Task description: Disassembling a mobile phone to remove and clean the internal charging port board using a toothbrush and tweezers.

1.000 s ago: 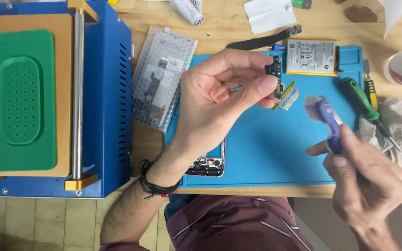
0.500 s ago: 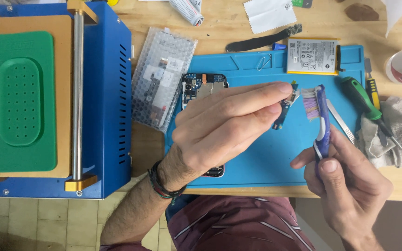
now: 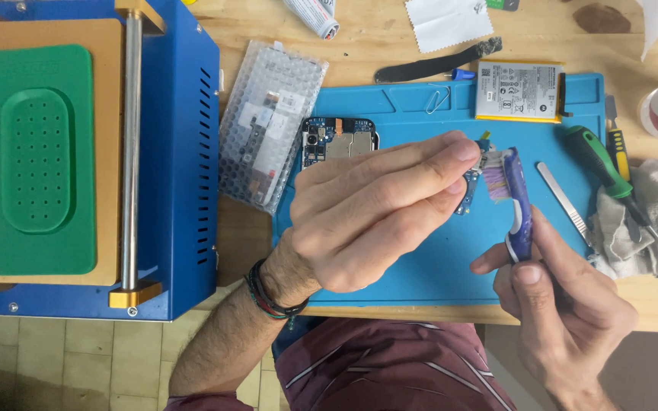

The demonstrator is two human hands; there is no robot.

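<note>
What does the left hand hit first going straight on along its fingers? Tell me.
The left hand points right and slightly up, pinching a small circuit board. Just past it are the toothbrush bristles, apparently already touching the board. Depth is hard to judge from above.

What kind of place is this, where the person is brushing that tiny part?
It looks like a phone repair bench. An opened phone lies on a blue work mat with a loose battery and a green screwdriver nearby. The left hand holds a small circuit board against a toothbrush in the right hand.

A pale wooden workbench [image 3: 390,46] stands over a beige tiled floor [image 3: 62,358].
</note>
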